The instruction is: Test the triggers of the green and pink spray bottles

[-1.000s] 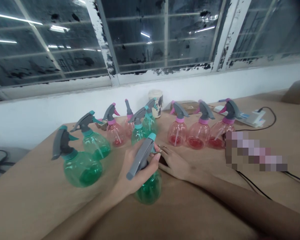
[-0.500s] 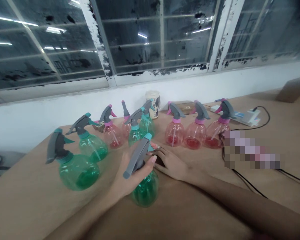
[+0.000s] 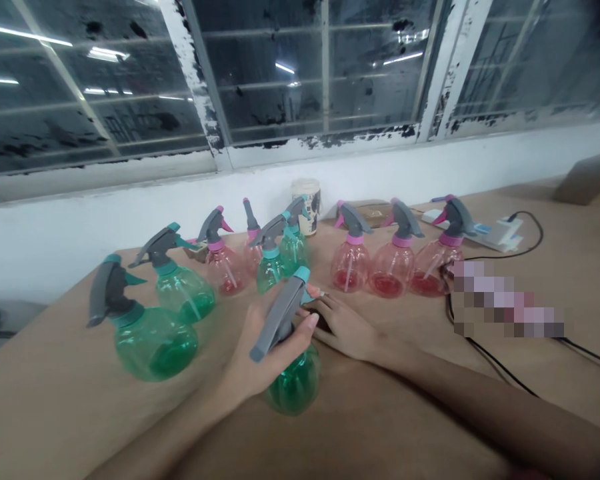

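Note:
In the middle foreground stands a green spray bottle (image 3: 296, 383) with a grey head, a turquoise nozzle and green liquid inside. My left hand (image 3: 265, 340) is wrapped round its neck, thumb across the near side under the head. From the right, my right hand (image 3: 345, 328) meets the bottle just below the trigger, fingers bent round its far side; their tips are hidden. Two other green spray bottles, a near one (image 3: 155, 343) and a farther one (image 3: 185, 293), are to the left. Behind my hands, another green spray bottle (image 3: 270, 270) partly covers one more (image 3: 295, 247).
Pink spray bottles with red liquid form a row at the right (image 3: 390, 267), and two more, one in front (image 3: 225, 267), stand back left. A paper cup (image 3: 307, 207) is by the wall. Black cables (image 3: 500, 370) and a white power strip (image 3: 495, 233) lie on the right.
The held spray bottle and my left hand sit very slightly farther right in view. The grip of both hands looks the same.

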{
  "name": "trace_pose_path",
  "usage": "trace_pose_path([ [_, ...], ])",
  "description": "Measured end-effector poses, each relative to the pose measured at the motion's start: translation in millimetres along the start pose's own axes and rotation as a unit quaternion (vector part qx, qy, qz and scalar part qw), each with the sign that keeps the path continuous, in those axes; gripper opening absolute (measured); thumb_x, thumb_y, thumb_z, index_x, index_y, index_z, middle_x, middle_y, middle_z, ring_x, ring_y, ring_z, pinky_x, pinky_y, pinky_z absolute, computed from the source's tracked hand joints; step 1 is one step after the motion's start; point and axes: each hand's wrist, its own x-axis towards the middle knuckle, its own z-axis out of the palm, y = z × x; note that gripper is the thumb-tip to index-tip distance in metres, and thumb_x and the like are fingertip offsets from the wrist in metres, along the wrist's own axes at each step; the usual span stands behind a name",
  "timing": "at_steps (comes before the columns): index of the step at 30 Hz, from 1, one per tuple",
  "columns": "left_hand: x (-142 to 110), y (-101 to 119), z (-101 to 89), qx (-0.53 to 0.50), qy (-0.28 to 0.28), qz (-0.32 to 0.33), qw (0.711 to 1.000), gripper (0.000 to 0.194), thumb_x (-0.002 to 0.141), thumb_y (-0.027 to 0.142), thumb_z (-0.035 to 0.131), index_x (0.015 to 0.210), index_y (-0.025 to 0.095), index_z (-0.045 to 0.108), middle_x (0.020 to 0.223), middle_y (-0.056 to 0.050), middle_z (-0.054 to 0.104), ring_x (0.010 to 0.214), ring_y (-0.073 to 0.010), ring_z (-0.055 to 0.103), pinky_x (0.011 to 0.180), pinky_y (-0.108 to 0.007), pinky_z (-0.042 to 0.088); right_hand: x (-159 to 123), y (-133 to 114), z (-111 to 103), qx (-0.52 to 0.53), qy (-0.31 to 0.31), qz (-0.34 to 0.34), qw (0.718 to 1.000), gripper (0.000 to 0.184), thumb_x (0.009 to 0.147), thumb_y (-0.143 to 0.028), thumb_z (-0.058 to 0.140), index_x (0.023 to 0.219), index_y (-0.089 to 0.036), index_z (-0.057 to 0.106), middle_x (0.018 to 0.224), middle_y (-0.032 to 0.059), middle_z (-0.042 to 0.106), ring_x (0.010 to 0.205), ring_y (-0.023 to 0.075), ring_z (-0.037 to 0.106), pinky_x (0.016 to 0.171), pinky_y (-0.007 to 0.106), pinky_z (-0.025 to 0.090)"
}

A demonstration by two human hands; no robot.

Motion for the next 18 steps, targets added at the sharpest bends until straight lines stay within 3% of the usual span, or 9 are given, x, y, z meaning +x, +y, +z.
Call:
trace_pose_path([
  [3, 0.3, -0.2, -0.1, -0.007, -0.004, -0.005, 1.0, 0.023, 0.084, 0.028, 0.053, 0.107, 0.026, 0.054, 0.073, 0.002, 0.064, 0.063, -0.0152, 0.061, 0.058, -0.027, 0.049, -0.3, -0.3, -0.4, -0.002, 0.0, 0.002, 1.0, 0.04, 0.088, -0.038, 0.049, 0.119, -0.014, 0.05, 0.125, 0.0159, 0.053, 0.121, 0.0257, 0.045, 0.102, 0.045, 0.036],
  [14, 0.3, -2.3, 4.5, -0.047, 0.003, 0.002, 0.999, 0.03, 0.084, 0.027, 0.053, 0.114, 0.025, 0.052, 0.081, 0.0, 0.062, 0.066, -0.0151, 0.06, 0.059, -0.028, 0.05, 0.1, -0.9, -0.9, 0.007, 0.006, -0.004, 1.0, 0.038, 0.087, -0.038, 0.05, 0.117, -0.015, 0.052, 0.121, 0.0153, 0.055, 0.119, 0.0256, 0.047, 0.101, 0.045, 0.038],
  [18, -0.3, -1.9, 3.6, -0.021, 0.003, -0.006, 1.0, 0.027, 0.085, 0.028, 0.051, 0.112, 0.025, 0.052, 0.066, 0.003, 0.056, 0.054, -0.0132, 0.053, 0.05, -0.025, 0.044, -0.1, -0.4, 0.1, -0.001, 0.006, -0.002, 1.0, 0.039, 0.087, -0.038, 0.05, 0.117, -0.013, 0.052, 0.123, 0.0162, 0.054, 0.119, 0.026, 0.047, 0.101, 0.045, 0.037],
])
